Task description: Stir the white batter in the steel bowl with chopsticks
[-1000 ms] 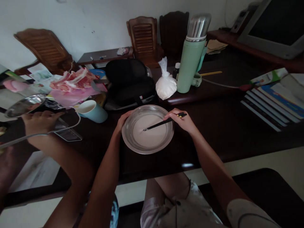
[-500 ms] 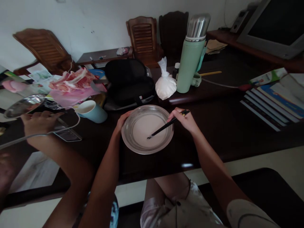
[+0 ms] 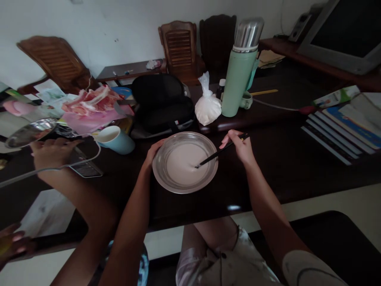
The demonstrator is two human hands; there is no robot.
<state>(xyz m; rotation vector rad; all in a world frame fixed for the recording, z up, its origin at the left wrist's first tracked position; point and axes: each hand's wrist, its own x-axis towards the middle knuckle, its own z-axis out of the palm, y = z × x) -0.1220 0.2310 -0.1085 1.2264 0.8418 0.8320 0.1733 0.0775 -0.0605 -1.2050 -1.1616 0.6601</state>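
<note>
A wide metal bowl [image 3: 159, 169] sits on the dark table in front of me, holding a pale, milky liquid [image 3: 180, 162]. My left hand [image 3: 152, 152] grips the bowl's left rim; some of its fingers are hidden behind the bowl. In my right hand [image 3: 240, 146], closed and just beyond the right rim, are dark chopsticks [image 3: 216, 155]. They slant down to the left, and their tips dip into the liquid right of its middle. Behind the bowl stands a knotted clear bag of white powder [image 3: 208, 109].
A light blue mug [image 3: 117, 141], raw meat on pink plastic [image 3: 92, 101] and another person's arm [image 3: 74, 190] are at left. A black bag [image 3: 162, 103] lies behind the bowl. A green thermos [image 3: 239, 79] stands at back right, books [image 3: 342, 133] farther right.
My right hand has moved right, drawing the chopstick tips rightward through the liquid. The bowl and my left hand stay put. At lower left, the other person's hand has come further into view.
</note>
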